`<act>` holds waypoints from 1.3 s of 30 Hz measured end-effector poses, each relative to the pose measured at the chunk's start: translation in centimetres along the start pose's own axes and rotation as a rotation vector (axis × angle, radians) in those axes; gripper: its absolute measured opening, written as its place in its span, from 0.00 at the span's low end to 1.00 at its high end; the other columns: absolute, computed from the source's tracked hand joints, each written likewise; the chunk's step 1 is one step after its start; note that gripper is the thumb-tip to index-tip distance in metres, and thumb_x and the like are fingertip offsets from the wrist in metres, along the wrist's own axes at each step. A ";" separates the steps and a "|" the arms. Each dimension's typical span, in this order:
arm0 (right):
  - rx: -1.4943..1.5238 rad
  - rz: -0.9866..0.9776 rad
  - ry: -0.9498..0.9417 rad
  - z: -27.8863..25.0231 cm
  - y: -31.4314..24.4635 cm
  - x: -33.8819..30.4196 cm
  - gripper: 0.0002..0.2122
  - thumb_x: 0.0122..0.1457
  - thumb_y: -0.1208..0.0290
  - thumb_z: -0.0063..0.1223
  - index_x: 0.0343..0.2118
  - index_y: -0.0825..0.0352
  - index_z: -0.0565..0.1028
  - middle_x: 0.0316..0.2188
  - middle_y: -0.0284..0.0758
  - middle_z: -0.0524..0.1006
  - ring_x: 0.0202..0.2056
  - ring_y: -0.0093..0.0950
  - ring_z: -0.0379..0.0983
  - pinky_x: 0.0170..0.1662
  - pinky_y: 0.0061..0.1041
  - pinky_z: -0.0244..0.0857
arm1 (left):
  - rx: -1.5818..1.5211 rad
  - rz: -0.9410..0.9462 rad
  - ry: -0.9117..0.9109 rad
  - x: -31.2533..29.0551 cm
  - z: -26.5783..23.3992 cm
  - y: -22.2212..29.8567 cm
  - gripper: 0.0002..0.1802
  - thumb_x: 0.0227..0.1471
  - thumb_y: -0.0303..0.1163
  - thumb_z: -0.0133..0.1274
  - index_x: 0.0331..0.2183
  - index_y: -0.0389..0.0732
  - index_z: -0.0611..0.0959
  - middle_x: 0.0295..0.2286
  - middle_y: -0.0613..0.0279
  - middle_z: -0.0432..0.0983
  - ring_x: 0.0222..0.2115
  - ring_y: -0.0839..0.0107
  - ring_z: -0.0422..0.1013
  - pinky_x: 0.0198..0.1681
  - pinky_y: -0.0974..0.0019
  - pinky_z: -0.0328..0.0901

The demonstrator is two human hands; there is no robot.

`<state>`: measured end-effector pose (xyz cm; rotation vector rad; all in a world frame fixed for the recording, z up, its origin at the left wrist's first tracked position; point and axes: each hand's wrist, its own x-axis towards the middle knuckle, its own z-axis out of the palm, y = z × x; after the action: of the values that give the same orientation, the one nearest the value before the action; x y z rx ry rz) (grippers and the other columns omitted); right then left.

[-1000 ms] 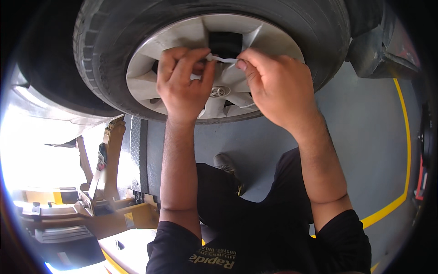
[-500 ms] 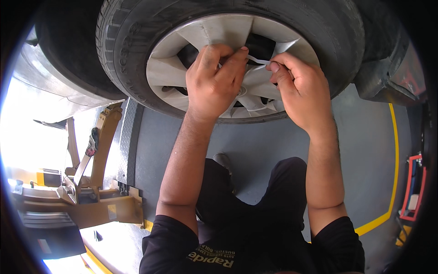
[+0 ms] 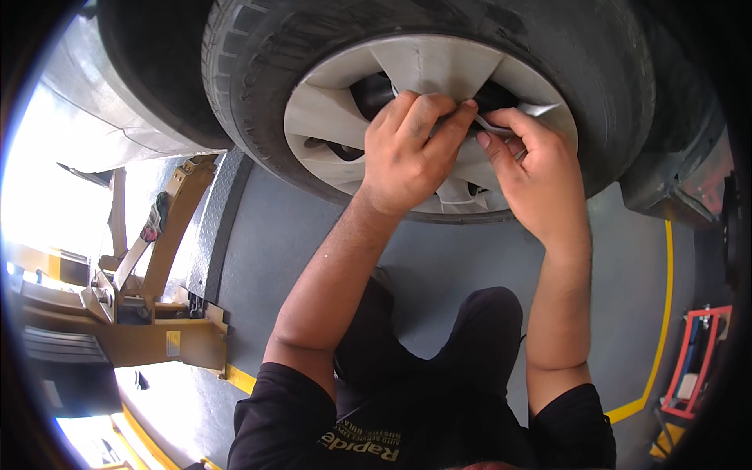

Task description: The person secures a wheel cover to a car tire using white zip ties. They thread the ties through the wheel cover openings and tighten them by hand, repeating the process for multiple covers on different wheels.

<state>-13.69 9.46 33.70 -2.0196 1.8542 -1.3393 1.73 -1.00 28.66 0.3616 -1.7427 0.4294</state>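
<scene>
A silver wheel cover [image 3: 323,119] with broad spokes sits inside a black tyre [image 3: 252,94]. Over its openings, my left hand [image 3: 413,153] is closed, thumb and forefinger pinching one end of a thin white strip that looks like a cable tie [image 3: 489,124]. My right hand [image 3: 542,174] pinches the strip's other side, knuckles near the rim's right. Most of the strip is hidden between the fingers, and its far part by the spoke opening cannot be made out. Both hands are close together, almost touching the cover.
To the left stands a tan metal lift arm [image 3: 172,235] beside a patterned metal plate [image 3: 218,223]. A car body panel [image 3: 102,98] curves at upper left. A red-framed rack [image 3: 695,360] is at the right, beyond a yellow floor line [image 3: 664,313].
The view has shifted, so the wheel appears farther right and slightly lower. My hands have drawn closer together, and less of the white strip shows between them.
</scene>
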 end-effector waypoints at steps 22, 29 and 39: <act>-0.169 -0.549 0.360 3.4 2.2 1.8 0.09 0.49 0.81 0.72 0.32 0.62 0.82 0.30 0.25 0.78 0.28 0.24 0.77 0.31 0.28 0.69 | -0.038 -0.123 -0.001 -0.7 -2.8 -2.5 0.11 0.42 0.24 0.74 0.30 0.47 0.91 0.33 0.70 0.77 0.33 0.69 0.73 0.35 0.65 0.69; -0.140 -0.579 0.334 2.8 1.9 2.4 0.08 0.49 0.83 0.69 0.30 0.65 0.80 0.30 0.29 0.79 0.27 0.27 0.79 0.27 0.26 0.72 | -0.083 -0.136 0.044 0.0 -2.6 -2.0 0.09 0.39 0.25 0.71 0.26 0.48 0.88 0.32 0.73 0.76 0.32 0.68 0.70 0.32 0.64 0.66; -0.138 -0.665 0.192 1.0 2.1 3.5 0.07 0.48 0.82 0.68 0.30 0.67 0.81 0.31 0.31 0.82 0.29 0.31 0.80 0.30 0.26 0.75 | 0.042 0.004 -0.186 1.9 -2.4 -0.9 0.10 0.43 0.27 0.67 0.31 0.46 0.86 0.35 0.68 0.73 0.35 0.66 0.72 0.39 0.61 0.70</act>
<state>-15.11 5.53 33.67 -2.8261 1.4079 -1.6207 3.87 -0.67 31.01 0.4398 -1.9176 0.4468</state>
